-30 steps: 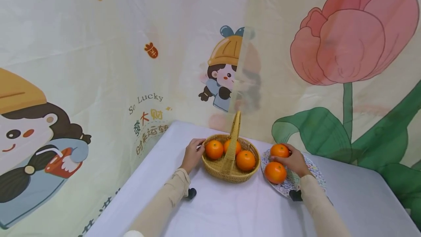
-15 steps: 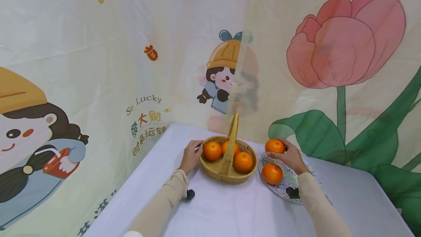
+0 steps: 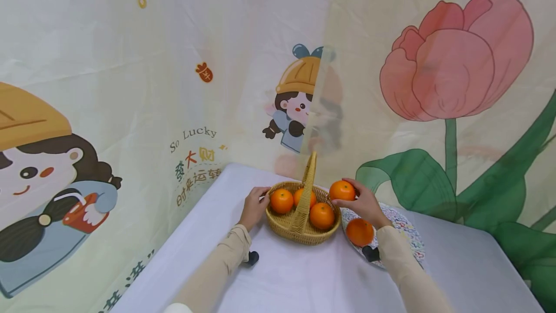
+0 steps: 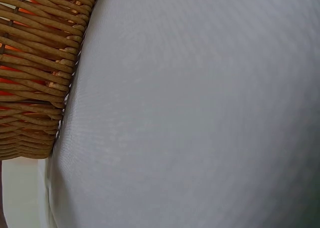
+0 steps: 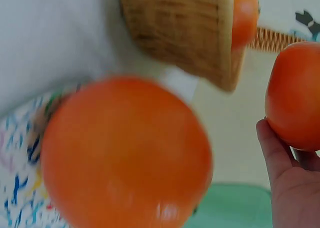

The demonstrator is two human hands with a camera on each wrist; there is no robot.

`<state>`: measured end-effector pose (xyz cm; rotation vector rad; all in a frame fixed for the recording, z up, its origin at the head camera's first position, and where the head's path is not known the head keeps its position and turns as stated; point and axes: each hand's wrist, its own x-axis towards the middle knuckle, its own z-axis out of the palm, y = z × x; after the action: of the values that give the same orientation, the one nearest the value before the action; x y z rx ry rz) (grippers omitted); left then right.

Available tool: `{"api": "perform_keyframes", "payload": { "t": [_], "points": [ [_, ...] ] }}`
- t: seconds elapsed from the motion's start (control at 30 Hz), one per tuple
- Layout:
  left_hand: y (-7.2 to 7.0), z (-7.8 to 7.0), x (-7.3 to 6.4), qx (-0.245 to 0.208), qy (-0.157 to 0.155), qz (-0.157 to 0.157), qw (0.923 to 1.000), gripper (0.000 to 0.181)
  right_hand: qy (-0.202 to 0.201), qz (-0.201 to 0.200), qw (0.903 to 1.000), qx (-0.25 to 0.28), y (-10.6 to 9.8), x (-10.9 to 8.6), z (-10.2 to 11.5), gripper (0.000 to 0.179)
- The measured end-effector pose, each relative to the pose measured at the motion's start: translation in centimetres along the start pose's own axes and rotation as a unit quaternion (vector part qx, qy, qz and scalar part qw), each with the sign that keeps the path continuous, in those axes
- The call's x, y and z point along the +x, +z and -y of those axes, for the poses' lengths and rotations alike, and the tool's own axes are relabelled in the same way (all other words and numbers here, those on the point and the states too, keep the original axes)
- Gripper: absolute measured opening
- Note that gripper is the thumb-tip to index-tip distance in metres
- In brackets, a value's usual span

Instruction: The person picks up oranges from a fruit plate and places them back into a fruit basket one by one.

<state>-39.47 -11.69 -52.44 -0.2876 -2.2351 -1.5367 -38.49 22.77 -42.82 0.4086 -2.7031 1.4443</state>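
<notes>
An orange (image 3: 341,191) is in my right hand (image 3: 365,205), gripped between fingers and thumb over the right rim of a wicker basket (image 3: 284,228). In the right wrist view the held orange (image 5: 297,97) is clear of the plate, beside the basket's rim. Three oranges lie in the basket, one of them at the front right (image 3: 322,216). My left hand (image 3: 253,209) holds the basket's left rim; the left wrist view shows only the woven side (image 4: 35,77), with the fingers hidden. Another orange (image 3: 359,232) rests on the speckled plate (image 3: 410,228).
The basket's tall arched handle (image 3: 309,173) rises across its middle. A white cloth covers the table (image 3: 304,279). Printed curtains (image 3: 243,62) hang close behind and along the left side.
My right hand has lifted an orange off the plate and carried it left to the basket's right rim. My left hand has stayed at the basket.
</notes>
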Motion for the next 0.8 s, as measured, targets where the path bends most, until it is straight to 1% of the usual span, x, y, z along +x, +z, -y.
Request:
{"api": "perform_keyframes", "payload": {
  "t": [0.13, 0.23, 0.4, 0.53, 0.7, 0.8],
  "points": [
    [0.1, -0.1, -0.1, 0.003, 0.009, -0.004, 0.9999, 0.026, -0.011, 0.015, 0.9997, 0.017, 1.5, 0.1, 0.7, 0.086],
    [0.1, 0.0, -0.1, 0.003, 0.013, -0.006, 0.9999, 0.026, -0.012, 0.023, 0.9996, 0.010, 2.5, 0.2, 1.3, 0.083],
    [0.1, -0.1, -0.1, -0.004, 0.010, -0.004, 0.9999, 0.026, -0.010, 0.038, 0.9992, 0.009, 4.0, 0.3, 2.4, 0.078],
    [0.1, -0.1, -0.2, -0.007, 0.020, -0.002, 0.9998, 0.026, -0.002, 0.051, 0.9986, 0.017, 5.0, 0.2, 3.0, 0.079],
    [0.0, -0.1, -0.3, -0.007, 0.019, -0.004, 0.9998, 0.026, -0.015, 0.064, 0.9977, 0.020, 6.1, 0.1, 3.5, 0.077],
    [-0.1, -0.2, -0.3, -0.005, 0.025, -0.007, 0.9997, 0.026, -0.009, 0.064, 0.9977, 0.022, 6.6, 0.0, 3.8, 0.077]
  ]
}}
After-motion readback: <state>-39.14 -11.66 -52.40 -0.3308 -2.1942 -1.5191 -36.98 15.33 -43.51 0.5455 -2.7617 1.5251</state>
